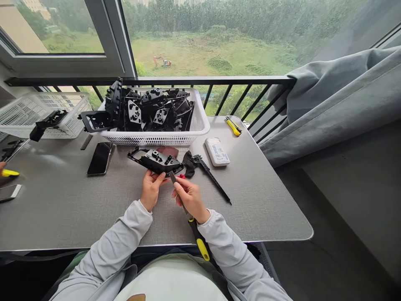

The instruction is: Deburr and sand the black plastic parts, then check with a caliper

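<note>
My left hand (151, 189) grips the near edge of a black plastic part (156, 161), which has a long open frame at its left end and small raised posts on top. In my right hand (189, 194) is a flat metal file (173, 178), held by its blade. Its black and yellow handle (200, 242) points back towards my body, past the table edge. The file's tip meets the part's near right edge, though whether it presses there I cannot tell. A small red thing (181, 176) shows just behind my right fingers.
A white basket (150, 138) heaped with black parts stands behind. Around the part lie a phone (99, 159), black calipers (213, 177), a white box (217, 151) and a yellow cutter (233, 126). At far left, a co-worker's fingers (2, 167) show near another basket (67, 125).
</note>
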{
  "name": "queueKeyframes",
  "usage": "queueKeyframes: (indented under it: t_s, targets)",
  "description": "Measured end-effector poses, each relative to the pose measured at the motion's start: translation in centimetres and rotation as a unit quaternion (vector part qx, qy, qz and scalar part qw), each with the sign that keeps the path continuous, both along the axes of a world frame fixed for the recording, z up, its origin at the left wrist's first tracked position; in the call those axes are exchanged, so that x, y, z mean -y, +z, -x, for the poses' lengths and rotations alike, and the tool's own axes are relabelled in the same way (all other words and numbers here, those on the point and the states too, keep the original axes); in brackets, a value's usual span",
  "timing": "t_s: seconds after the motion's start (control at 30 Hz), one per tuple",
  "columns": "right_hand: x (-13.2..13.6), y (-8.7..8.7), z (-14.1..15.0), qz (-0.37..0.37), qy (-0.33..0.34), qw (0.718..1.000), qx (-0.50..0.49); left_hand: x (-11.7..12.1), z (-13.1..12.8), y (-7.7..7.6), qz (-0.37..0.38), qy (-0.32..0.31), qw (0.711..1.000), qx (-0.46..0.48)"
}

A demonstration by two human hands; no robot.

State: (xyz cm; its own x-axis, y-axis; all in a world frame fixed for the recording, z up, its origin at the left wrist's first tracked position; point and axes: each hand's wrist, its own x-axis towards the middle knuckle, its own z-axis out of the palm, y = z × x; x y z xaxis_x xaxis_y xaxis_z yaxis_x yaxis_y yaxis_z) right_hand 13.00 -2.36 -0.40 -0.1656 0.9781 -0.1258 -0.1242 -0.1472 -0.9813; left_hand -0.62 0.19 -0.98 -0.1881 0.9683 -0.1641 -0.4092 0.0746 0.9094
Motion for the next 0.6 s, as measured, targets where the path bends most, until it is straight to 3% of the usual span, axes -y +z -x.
queueKeyframes:
  t_s: [0.17, 0.37, 0.6]
  targets:
    - [-0.6, 0.0, -0.2, 0.031, -0.036, 0.998, -0.027, -0.3, 0.4, -0.2, 0.008, -0.009, 1.0, 0.015]
    - [-1.1, 0.0, -0.2, 0.063, -0.006, 0.997, -0.044, -0.6, 0.5, -0.5, 0.018, -0.03, 0.999, 0.034]
    - [-2.2, -0.9, -0.5, 0.09, -0.033, 0.993, -0.074, -1.4, 0.9, -1.2, 0.028, -0.044, 0.997, 0.054]
